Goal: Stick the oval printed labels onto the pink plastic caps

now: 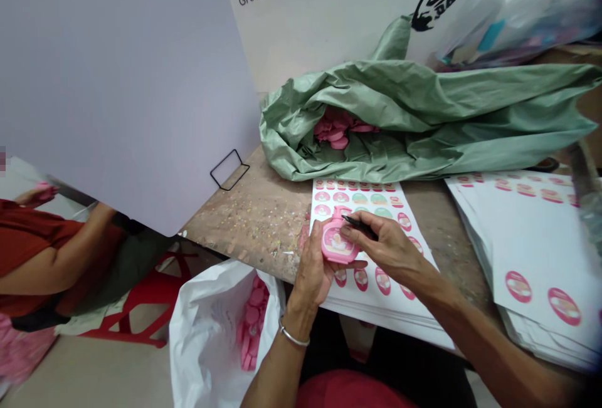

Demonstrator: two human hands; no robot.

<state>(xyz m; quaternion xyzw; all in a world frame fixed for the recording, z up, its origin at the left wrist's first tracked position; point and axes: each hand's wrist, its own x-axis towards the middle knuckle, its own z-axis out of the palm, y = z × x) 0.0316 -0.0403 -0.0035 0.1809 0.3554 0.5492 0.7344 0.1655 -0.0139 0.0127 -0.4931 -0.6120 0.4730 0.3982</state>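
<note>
A pink plastic piece shaped like a small pump bottle [339, 254] rests in my left hand [314, 264], the fingers wrapped round its side and underneath. An oval picture label sits on its front face. My right hand [383, 242] grips a slim black pointed tool [360, 226], whose kind I cannot make out. Its tip is by the bottle's neck, and my right thumb touches the label's upper right edge. Below both hands lies a sheet of round and oval stickers [383, 279], pink and green, on a stack of paper.
Behind the sheet, a green sack [423, 138] lies open with pink pieces [336, 129] inside. More sticker sheets [531, 251] are stacked at right. A white bag [207, 326] of pink pieces stands below the table edge. A white panel [132, 82] partly hides a co-worker [47, 257] at left.
</note>
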